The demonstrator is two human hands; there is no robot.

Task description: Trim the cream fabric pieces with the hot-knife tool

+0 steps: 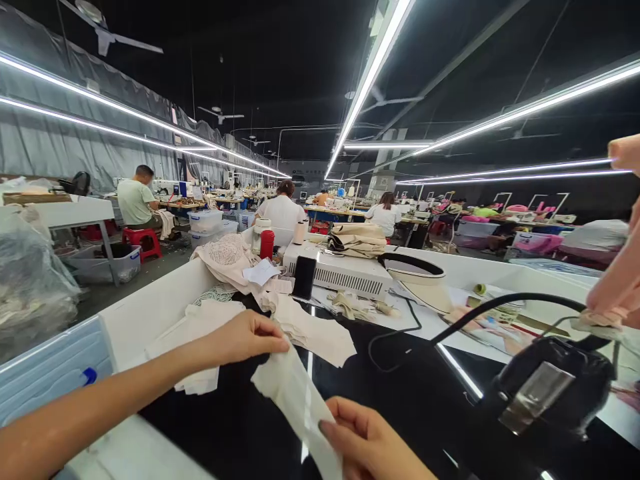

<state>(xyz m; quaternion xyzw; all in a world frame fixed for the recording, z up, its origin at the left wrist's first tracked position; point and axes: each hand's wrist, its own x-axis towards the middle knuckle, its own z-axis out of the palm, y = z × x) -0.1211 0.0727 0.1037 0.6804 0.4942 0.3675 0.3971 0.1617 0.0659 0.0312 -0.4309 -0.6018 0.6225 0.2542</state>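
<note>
A cream strip of fabric (293,390) stretches between my two hands over a glossy black tabletop (230,420). My left hand (250,339) pinches its far end between thumb and fingers. Lower down, my right hand (367,437) grips the near end, its thumb on top. Just beyond my left hand lies a stack of cut cream fabric pieces (320,333). Another pile of pale pieces (200,333) rests to the left, partly hidden behind my left forearm.
A black device with a cable (550,380) stands at the right. Behind the fabric are a phone (304,277), a white vented box (345,270), a red thread spool (267,244) and a sun visor (420,277). Several people sit at sewing tables further off.
</note>
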